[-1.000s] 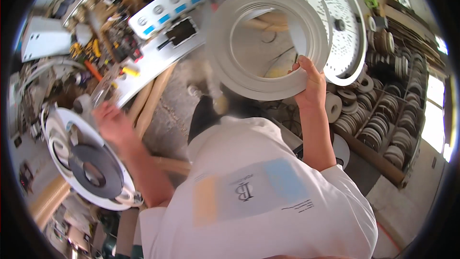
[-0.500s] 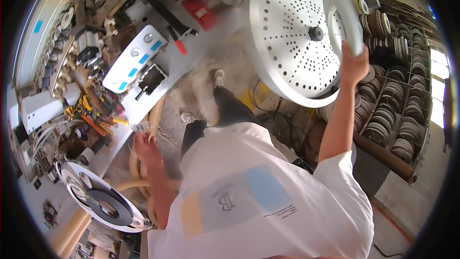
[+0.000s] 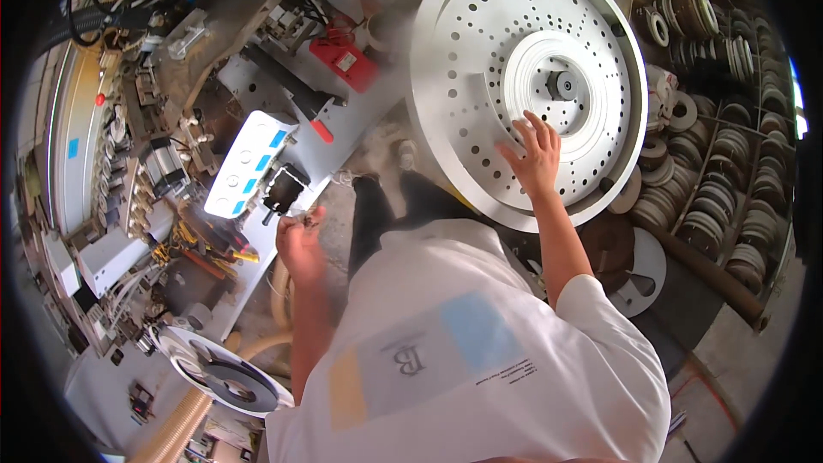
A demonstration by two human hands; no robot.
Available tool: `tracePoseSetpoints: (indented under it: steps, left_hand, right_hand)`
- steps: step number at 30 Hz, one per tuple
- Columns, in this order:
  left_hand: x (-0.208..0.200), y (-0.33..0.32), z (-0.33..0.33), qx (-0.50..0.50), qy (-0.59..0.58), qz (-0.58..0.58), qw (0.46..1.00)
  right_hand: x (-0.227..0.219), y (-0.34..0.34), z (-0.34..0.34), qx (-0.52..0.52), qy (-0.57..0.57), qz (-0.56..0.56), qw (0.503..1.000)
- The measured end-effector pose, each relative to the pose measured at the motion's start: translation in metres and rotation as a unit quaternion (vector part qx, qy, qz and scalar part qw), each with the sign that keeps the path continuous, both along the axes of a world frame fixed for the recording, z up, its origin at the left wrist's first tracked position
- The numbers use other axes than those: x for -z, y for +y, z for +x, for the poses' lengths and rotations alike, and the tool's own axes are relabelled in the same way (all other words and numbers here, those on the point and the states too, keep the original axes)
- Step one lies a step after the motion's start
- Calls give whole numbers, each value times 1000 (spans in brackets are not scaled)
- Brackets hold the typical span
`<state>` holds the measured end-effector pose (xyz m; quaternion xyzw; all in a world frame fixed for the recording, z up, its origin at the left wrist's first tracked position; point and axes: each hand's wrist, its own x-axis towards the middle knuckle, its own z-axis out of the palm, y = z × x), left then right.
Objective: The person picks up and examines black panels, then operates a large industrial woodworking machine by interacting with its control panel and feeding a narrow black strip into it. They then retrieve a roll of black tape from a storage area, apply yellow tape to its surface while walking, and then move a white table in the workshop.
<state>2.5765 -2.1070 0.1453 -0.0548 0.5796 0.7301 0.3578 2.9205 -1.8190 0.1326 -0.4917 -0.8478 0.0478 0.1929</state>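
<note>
A white, perforated round tray [image 3: 467, 17] with a raised rim stands at the far right of me. On it lies a coiled white band roll [image 3: 519, 69] around a black hub knob [image 3: 563, 85]. A loose piece of the band seems to stand up on the coil's left side. My right hand [image 3: 537, 159] is over the near edge of the roll, fingers spread; whether they touch it I cannot tell. My left hand [image 3: 302, 249] is by the machine's edge, fingers curled in a pinch around something small that I cannot make out.
A white control panel [image 3: 244, 163] with blue labels, a red-handled lever [image 3: 321, 130] and a red box [image 3: 345, 60] are on the machine at left. Racks of band rolls [image 3: 711, 189] stand at right. A second reel [image 3: 225, 373] is at lower left, beside a ribbed hose [image 3: 176, 429].
The white roll, tilted in my right hand before, now lies around the hub, and that hand has let go. My left hand has moved up and right. The view has shifted.
</note>
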Motion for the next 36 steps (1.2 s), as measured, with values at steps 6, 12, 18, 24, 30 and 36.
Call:
tracePoseSetpoints:
  steps: [6, 12, 18, 24, 30, 36]
  left_hand:
    - [-3, 41, -18, 72, -72, -49, 994]
    - [7, 88, -35, 167, -126, -47, 977]
    - [-1, 159, -35, 197, -60, -52, 977]
    - [21, 197, -55, 250, -31, -134, 958]
    - [36, 250, -70, 368, 102, -157, 911]
    - [22, 303, -55, 430, 441, -213, 758]
  right_hand:
    - [-25, -1, -10, -33, -64, -114, 991]
    - [-23, 29, -43, -62, -35, -152, 986]
    - [-17, 70, -67, -143, -44, -159, 976]
    - [-14, 92, -86, -151, -49, -156, 975]
    - [-10, 116, -113, -175, -55, -113, 976]
    - [5, 127, -147, -186, 19, -98, 977]
